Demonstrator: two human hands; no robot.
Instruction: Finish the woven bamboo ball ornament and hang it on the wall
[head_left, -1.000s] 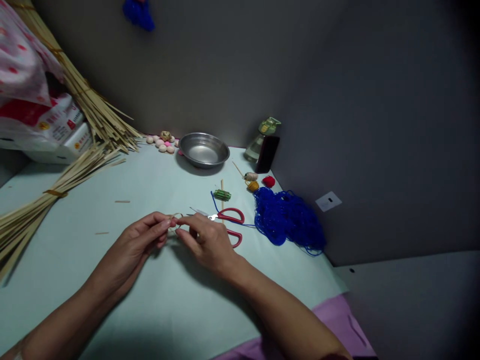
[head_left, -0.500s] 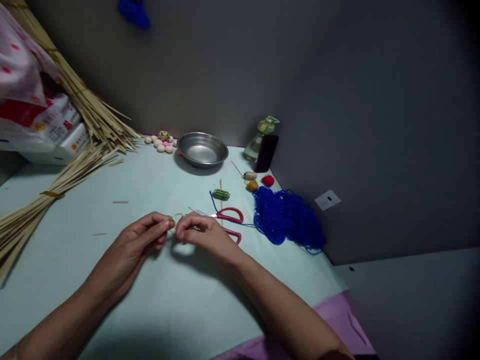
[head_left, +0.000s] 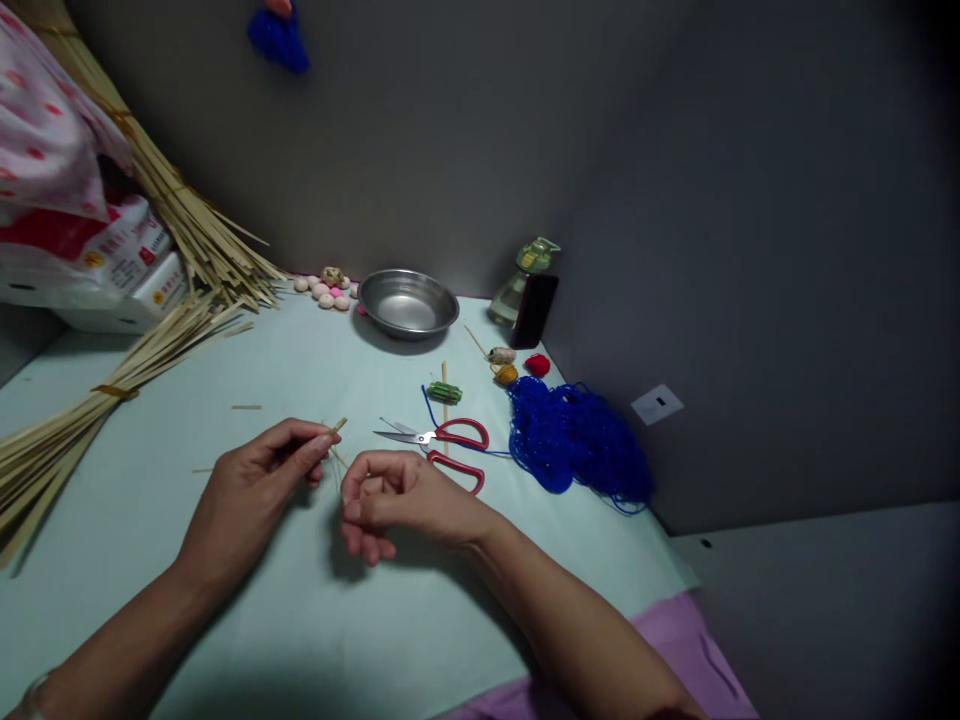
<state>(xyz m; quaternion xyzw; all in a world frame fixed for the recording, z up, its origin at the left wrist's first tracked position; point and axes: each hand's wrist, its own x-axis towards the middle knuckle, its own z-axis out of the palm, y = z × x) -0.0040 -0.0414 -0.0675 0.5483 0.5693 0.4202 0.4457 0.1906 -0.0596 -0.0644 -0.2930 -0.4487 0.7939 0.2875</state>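
My left hand (head_left: 259,480) pinches a short pale straw strip (head_left: 340,426) between thumb and fingertips, above the pale green tabletop. Thin strands hang below that pinch, towards my right hand (head_left: 401,505). The right fingers are curled, thumb against index finger; whatever they pinch is too fine to make out. Just beyond the right hand lie red-handled scissors (head_left: 459,432), blades apart and pointing left. Behind the scissors sits a small green wound bundle (head_left: 445,393), near a loose straw strip (head_left: 445,372).
Straw bundles (head_left: 116,392) lie at left beside tissue packs (head_left: 112,270). At the back stand a metal bowl (head_left: 409,305), egg-like pieces (head_left: 328,292), a pump bottle (head_left: 517,285) and a phone (head_left: 534,312). Blue yarn (head_left: 574,440) heaps at right by small red (head_left: 537,364) and yellow balls (head_left: 505,375).
My right hand has drawn away from the left, down and towards me, uncovering the scissor blades. The straw strip in my left fingers now points up to the right.
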